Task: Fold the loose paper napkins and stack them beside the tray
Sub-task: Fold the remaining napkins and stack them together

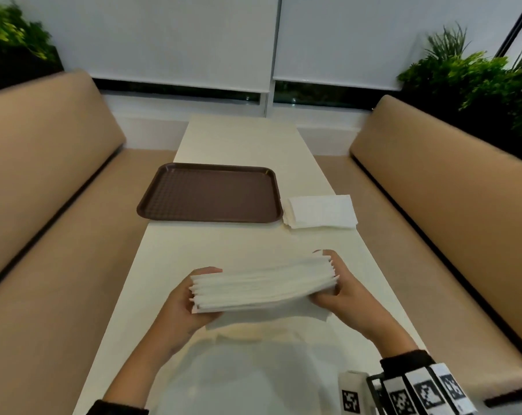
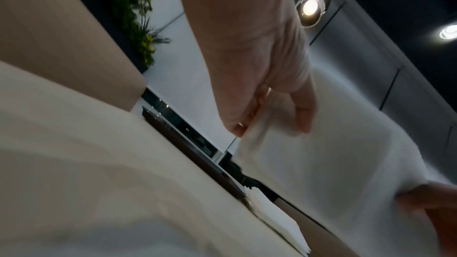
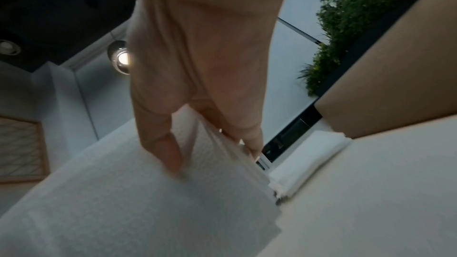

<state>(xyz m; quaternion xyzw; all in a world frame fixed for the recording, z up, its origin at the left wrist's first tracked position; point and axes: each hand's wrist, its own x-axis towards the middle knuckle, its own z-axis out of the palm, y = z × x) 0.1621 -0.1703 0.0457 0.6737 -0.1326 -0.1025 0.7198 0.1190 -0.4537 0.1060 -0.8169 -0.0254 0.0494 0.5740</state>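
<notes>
A thick bundle of white paper napkins is held above the near part of the table. My left hand grips its left end, thumb under and fingers over the far edge. My right hand grips the right end the same way. One sheet hangs loose below the bundle. In the left wrist view my left hand pinches the napkins. The right wrist view shows my right hand clamped on the napkins. A brown tray lies mid-table, with a stack of folded napkins just to its right.
The long cream table runs between two tan padded benches. Plants stand behind both benches. White blinds cover the window at the far end. A small white marker block sits by my right wrist.
</notes>
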